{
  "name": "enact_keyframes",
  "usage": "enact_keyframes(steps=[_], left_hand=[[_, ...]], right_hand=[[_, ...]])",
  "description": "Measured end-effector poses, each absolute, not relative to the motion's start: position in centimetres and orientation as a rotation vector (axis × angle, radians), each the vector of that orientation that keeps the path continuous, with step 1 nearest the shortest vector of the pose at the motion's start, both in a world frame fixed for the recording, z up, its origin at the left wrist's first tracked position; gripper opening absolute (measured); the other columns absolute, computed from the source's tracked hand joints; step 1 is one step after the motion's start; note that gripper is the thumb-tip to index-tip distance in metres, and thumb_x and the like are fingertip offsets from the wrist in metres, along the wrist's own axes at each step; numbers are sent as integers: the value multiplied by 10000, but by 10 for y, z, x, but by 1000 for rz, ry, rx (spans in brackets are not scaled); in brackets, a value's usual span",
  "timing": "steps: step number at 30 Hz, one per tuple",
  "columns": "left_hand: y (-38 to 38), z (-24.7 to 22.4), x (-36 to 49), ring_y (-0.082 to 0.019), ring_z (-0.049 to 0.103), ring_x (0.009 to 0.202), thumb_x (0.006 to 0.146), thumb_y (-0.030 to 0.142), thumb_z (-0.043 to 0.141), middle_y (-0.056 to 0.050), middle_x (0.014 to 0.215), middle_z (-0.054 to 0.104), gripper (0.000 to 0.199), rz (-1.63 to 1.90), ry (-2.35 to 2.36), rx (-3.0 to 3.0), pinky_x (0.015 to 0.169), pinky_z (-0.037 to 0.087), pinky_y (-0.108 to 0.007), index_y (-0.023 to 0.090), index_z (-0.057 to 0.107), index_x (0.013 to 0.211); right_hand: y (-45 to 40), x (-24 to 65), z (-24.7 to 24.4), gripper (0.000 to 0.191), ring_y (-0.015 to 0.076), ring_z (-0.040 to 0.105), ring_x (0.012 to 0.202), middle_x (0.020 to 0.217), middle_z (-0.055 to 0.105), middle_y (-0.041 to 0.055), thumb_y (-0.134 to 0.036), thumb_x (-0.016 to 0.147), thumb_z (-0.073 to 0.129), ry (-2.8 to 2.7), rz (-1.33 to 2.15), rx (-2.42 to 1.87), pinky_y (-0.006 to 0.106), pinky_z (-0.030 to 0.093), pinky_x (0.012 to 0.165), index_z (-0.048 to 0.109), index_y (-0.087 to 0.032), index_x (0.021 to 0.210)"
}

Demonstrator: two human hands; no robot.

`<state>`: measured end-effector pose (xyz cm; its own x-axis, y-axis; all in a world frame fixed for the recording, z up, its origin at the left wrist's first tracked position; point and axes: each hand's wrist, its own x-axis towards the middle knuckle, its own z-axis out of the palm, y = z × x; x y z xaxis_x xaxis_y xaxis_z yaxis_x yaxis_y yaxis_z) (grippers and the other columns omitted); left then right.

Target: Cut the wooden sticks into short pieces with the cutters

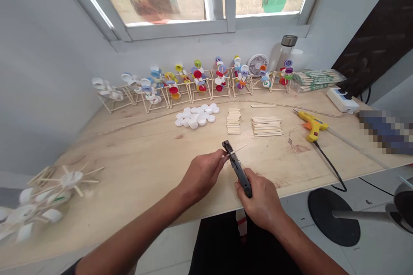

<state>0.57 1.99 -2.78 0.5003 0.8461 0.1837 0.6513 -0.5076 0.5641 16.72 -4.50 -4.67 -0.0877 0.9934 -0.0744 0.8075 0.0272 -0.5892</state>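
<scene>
While the left hand (201,176) pinches a thin wooden stick (238,150) between thumb and fingertips, the right hand (261,203) closes around a black plier-like tool (238,169), its fingers wrapped and pressed together on the grip. The stick touches the upper end of the tool, with its free end poking out to the right. Both hands are over the front part of the plywood desk (135,154). Farther back lie a heap of white plastic bottle caps (195,116) and two stacks of flat wooden sticks (254,123), one narrow and one wider. On the right rests a yellow hot glue gun (311,125), its black cord running over the desk edge, not far from a white power strip (342,100). A row of small stick frames with coloured caps (196,81) stands along the wall, beside a white fan (257,64) and a wrapped bundle of sticks (318,80). At the left sits a blurred wheel of caps and sticks (48,197)
</scene>
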Motion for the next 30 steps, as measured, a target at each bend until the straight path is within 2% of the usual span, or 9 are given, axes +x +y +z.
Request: enact_keyframes(steps=[4, 10, 12, 16, 20, 22, 26, 30], left_hand=[[13, -39, 7, -122, 452, 509, 875, 210, 329, -5, 562, 507, 254, 650, 1408, 2694, 484, 288, -219, 156, 539, 743], [22, -19, 5, -103, 474, 565, 884, 309, 328, 2, 637, 541, 291, 559, 1128, 2186, 558, 366, -216, 151, 541, 764], [25, -13, 4, -85, 424, 524, 870, 355, 358, 27, 577, 485, 303, 547, 1031, 1947, 530, 353, -203, 153, 543, 739], [31, -11, 0, -56, 172, 407, 843, 451, 392, 94, 444, 224, 345, 394, 865, 1468, 399, 185, -180, 149, 516, 733], [38, -10, -2, -53, 134, 407, 832, 492, 390, 99, 465, 183, 363, 294, 798, 1315, 390, 145, -182, 159, 488, 724], [38, -10, -1, -59, 197, 411, 847, 465, 374, 88, 466, 231, 350, 334, 845, 1488, 405, 200, -180, 160, 501, 730], [28, -16, 3, -93, 442, 556, 881, 330, 348, 15, 622, 508, 277, 510, 1097, 2121, 543, 345, -210, 159, 532, 765], [13, -35, 6, -114, 481, 547, 884, 237, 343, -17, 630, 554, 233, 739, 1389, 2683, 508, 316, -218, 152, 555, 840]], right_hand=[[-45, 168, -45, 70, 148, 533, 577, 622, 584, -18, -279, 791, 471, -1953, 733, -1820, 225, 253, 523, 476, -211, 775], [-45, 172, -40, 84, 146, 545, 594, 628, 583, -17, -282, 787, 478, -1935, 831, -1783, 225, 272, 537, 505, -202, 789], [-46, 173, -38, 88, 145, 542, 592, 628, 582, -19, -284, 787, 478, -1937, 855, -1764, 225, 276, 539, 507, -201, 792], [-48, 175, -37, 95, 144, 539, 587, 640, 586, -19, -286, 795, 467, -1936, 899, -1724, 225, 284, 544, 509, -203, 817], [-47, 174, -39, 77, 147, 542, 591, 634, 587, -16, -274, 788, 477, -1952, 865, -1743, 225, 280, 544, 502, -202, 799], [-45, 172, -42, 65, 148, 543, 594, 634, 587, -12, -263, 785, 480, -1951, 811, -1778, 225, 274, 539, 494, -201, 784], [-44, 169, -44, 57, 145, 536, 576, 626, 584, -10, -253, 789, 472, -1944, 765, -1822, 225, 263, 527, 490, -201, 776], [-43, 170, -44, 59, 151, 545, 601, 635, 594, -12, -258, 783, 478, -1964, 765, -1799, 227, 267, 538, 490, -205, 759]])
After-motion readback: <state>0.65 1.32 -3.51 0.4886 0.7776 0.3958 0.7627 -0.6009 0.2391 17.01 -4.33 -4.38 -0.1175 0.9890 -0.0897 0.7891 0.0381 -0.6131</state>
